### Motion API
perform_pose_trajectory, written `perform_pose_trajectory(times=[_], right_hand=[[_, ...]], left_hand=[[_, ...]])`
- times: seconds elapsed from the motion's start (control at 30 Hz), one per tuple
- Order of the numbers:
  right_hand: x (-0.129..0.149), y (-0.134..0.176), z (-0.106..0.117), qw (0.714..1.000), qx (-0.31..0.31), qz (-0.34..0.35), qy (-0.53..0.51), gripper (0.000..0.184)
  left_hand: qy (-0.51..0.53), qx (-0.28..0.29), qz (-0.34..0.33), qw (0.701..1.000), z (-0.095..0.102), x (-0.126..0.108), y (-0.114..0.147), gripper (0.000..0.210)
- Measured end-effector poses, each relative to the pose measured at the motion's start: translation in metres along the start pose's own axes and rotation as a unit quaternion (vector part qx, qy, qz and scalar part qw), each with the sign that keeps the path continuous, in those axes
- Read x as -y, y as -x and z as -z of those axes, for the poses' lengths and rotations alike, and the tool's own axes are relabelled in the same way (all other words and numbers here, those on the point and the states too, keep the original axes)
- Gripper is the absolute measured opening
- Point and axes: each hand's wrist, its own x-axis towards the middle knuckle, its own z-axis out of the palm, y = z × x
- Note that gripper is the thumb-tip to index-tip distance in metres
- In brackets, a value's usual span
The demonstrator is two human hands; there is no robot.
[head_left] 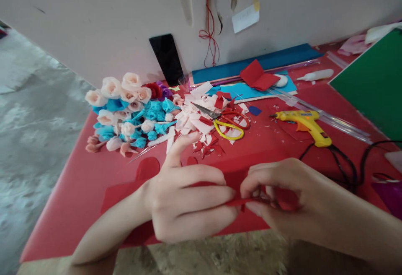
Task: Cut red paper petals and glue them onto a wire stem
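Low over the front of the table, my two hands meet at a small strip of red crepe paper (237, 202). My left hand (191, 199) has one finger raised and the others bent, their tips at the strip's left end; its far side is hidden. The thumb and fingers of my right hand (282, 191) pinch the strip's right end. Beneath them lies a larger red paper sheet (117, 193), almost the colour of the tabletop. A rounded red paper piece (147, 168) rests just beyond my left wrist.
Paper flowers (135, 115) in cream and blue are heaped at left. Scissors (224, 122) lie on paper scraps (196, 118). A yellow glue gun (306, 124) with a black cord is at right. A phone (166, 59) leans on the wall; a green board (373, 82) stands right.
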Motion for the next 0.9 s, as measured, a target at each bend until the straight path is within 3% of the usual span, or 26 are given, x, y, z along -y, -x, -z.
perform_pose_trajectory(times=[0.37, 0.47, 0.53, 0.6, 0.7, 0.9], right_hand=[[-0.001, -0.001, 0.003, 0.999, 0.039, 0.006, -0.012, 0.015], [0.000, -0.001, 0.004, 0.999, 0.036, 0.002, -0.006, 0.016], [0.000, -0.001, 0.004, 0.999, 0.039, 0.002, -0.004, 0.016], [0.000, -0.002, 0.005, 0.999, 0.052, 0.000, 0.000, 0.015], [-0.002, -0.002, 0.005, 0.997, 0.071, -0.009, 0.006, 0.015], [-0.004, -0.003, 0.006, 0.994, 0.098, -0.040, 0.003, 0.012]], left_hand=[[0.013, -0.005, -0.003, 1.000, 0.000, 0.002, -0.003, 0.019], [0.011, -0.039, -0.024, 0.999, -0.007, 0.007, -0.001, 0.022], [0.024, -0.093, -0.069, 0.993, -0.010, 0.010, 0.000, 0.023], [0.027, -0.083, -0.070, 0.994, -0.010, 0.011, 0.000, 0.023], [0.018, -0.016, -0.012, 1.000, -0.005, 0.007, 0.000, 0.019], [0.008, 0.006, -0.005, 1.000, -0.002, 0.004, 0.000, 0.012]])
